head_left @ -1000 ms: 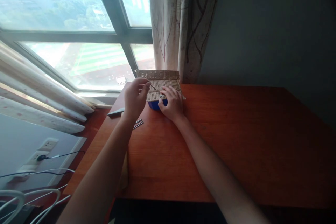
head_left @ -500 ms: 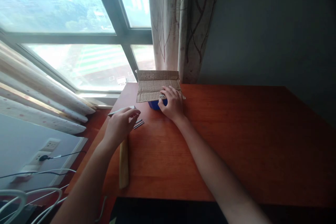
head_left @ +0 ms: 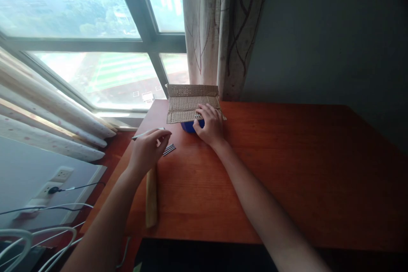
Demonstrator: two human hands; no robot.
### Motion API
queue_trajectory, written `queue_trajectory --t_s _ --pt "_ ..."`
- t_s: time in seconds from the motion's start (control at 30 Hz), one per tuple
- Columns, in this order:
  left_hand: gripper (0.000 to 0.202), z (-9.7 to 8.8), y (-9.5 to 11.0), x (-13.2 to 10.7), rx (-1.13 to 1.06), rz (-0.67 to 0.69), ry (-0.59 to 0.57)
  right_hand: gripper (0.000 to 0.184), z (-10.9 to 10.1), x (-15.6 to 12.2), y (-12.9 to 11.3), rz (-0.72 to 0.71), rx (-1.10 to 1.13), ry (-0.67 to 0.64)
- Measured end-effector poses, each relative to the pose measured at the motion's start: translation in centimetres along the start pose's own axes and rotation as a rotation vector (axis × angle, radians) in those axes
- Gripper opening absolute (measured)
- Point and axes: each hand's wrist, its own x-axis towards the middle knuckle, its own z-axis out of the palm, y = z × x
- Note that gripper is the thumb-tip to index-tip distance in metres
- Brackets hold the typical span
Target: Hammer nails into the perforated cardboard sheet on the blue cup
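Observation:
A creased brown cardboard sheet (head_left: 181,104), punched with rows of small holes, lies on top of a blue container (head_left: 188,126). My right hand (head_left: 211,125) is over its front right part, fingers on top and thumb at the front edge. Something small and shiny shows between thumb and forefinger, too small to name. Left of the sheet, my left hand (head_left: 148,146) hovers with thumb and forefinger pinched; whatever is in the pinch is hidden. Several thin metal rods (head_left: 169,149) lie beside it. Under the left hand a wooden handle (head_left: 151,199) sticks out, its far end hidden.
A pale flat strip (head_left: 137,137) peeks out behind my left hand. The red-brown table (head_left: 287,170) meets a window (head_left: 105,80) at the left and a curtain (head_left: 204,29) at the back. Cables (head_left: 47,238) and wall sockets (head_left: 51,189) are at the lower left.
The whole view has shifted very slightly. Both hands keep nearly the same pose, and the sheet stays on the blue container.

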Motion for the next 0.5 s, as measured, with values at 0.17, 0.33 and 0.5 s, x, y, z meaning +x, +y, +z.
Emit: queue_trajectory --t_s 0.17,0.33,0.5 --pt "0.018 0.0 2.6 2.6 -0.121 -0.012 0.184 0.034 0.0 0.0 0.0 0.001 0.004 -0.004" --pt "0.019 1.6 4.2 5.9 -0.191 0.068 0.106 0.034 0.0 0.0 0.0 -0.002 0.000 -0.010" --pt "0.017 3.4 4.2 8.5 -0.140 0.073 -0.064 0.033 0.0 0.0 0.1 -0.015 0.000 -0.010"
